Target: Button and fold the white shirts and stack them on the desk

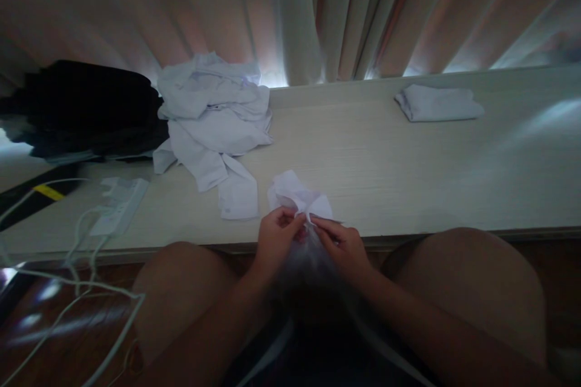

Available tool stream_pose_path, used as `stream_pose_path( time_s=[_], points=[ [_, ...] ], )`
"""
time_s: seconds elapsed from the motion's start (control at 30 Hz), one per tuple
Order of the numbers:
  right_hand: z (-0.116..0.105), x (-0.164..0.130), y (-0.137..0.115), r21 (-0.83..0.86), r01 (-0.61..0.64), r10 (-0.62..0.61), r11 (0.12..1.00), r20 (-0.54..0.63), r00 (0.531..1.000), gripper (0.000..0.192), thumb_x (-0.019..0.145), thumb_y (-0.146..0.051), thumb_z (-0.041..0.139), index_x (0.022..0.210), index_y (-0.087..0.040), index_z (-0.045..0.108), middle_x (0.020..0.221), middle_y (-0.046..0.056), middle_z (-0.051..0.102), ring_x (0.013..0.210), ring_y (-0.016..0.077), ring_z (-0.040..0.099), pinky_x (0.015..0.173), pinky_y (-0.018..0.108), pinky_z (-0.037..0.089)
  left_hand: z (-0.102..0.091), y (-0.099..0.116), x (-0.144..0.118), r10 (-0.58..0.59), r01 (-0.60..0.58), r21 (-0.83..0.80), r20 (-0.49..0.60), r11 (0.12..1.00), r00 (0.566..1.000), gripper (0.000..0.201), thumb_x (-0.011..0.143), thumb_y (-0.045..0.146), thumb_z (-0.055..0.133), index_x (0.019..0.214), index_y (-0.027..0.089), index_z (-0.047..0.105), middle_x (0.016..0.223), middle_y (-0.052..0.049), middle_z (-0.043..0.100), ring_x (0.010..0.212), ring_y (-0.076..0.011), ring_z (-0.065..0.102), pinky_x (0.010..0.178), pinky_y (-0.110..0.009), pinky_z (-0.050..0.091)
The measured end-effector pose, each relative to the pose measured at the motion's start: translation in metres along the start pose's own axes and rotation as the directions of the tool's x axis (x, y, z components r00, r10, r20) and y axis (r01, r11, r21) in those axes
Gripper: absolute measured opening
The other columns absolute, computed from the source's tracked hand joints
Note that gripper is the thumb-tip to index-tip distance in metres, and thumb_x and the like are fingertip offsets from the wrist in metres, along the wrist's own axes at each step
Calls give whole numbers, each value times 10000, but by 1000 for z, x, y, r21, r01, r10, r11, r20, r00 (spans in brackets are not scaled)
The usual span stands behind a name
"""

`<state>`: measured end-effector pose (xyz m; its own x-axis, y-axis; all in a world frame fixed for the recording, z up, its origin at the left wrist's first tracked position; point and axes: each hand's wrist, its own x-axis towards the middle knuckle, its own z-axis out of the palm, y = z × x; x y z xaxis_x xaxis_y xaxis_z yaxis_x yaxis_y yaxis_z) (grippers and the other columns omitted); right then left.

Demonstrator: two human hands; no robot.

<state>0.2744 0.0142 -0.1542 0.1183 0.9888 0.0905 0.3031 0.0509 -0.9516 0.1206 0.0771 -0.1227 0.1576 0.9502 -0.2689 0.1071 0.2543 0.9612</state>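
We pinch a small white cloth (pixel 299 196) at the surface's (pixel 385 169) near edge, left hand (pixel 276 236) and right hand (pixel 341 243) both closed on it; a loose grip could drop it floorward.

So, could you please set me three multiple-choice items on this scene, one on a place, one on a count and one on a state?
1. Where is the folded white cloth?
A. far right of the table
B. on the floor
C. on the black pile

2. How many hands grip the small white garment?
A. none
B. one
C. two

3. How does the white shirt heap lie?
A. crumpled
B. neatly folded
C. on a hanger

Answers: 1 A, it lies by the curtain at the right. 2 C, left hand and right hand both pinch it. 3 A, sleeves sprawl loose.
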Motion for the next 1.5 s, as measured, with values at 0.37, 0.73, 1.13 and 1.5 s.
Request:
stream_pose_path(
  time_s=[0.37,0.73,1.13,1.5],
  points=[
    [2,0,4,-40,47,-48,998,-14,999,329,932,-324,593,1246,-290,686,1262,14,682,1150,224,662,986,382,546,0,-1,-11,-7,17,-128,78,992,997,292,735,404,781,838,158,661,787,-71,747,774,-251,744,547,-302,617],
    [-4,1,4,-340,323,-312,883,90,946,364,952,-206,521,1299,-224,631,1261,72,686,1139,217,657,994,380,531,5,1,-13,77,-77,0,28,997,997,138,761,284,716,757,154,671,745,-43,717,680,-190,711,497,-233,559],
    [-4,0,-7,-310,325,-313,894,89,946,324,960,-236,528,1259,-238,654,1210,76,695,1076,212,658,938,349,527,4,8,-12,-13,15,-33,38,999,999,242,765,358,712,653,148,665,618,-20,669,565,-169,650,487,-242,516],
    [-4,3,-4,93,-154,160,984,-52,986,161,818,-328,725,915,-199,720,911,49,748,826,196,705,708,284,557,8,3,-15,-20,18,17,92,1000,996,249,769,356,658,628,163,588,555,25,592,455,-116,558,432,-209,434]
  ],
)
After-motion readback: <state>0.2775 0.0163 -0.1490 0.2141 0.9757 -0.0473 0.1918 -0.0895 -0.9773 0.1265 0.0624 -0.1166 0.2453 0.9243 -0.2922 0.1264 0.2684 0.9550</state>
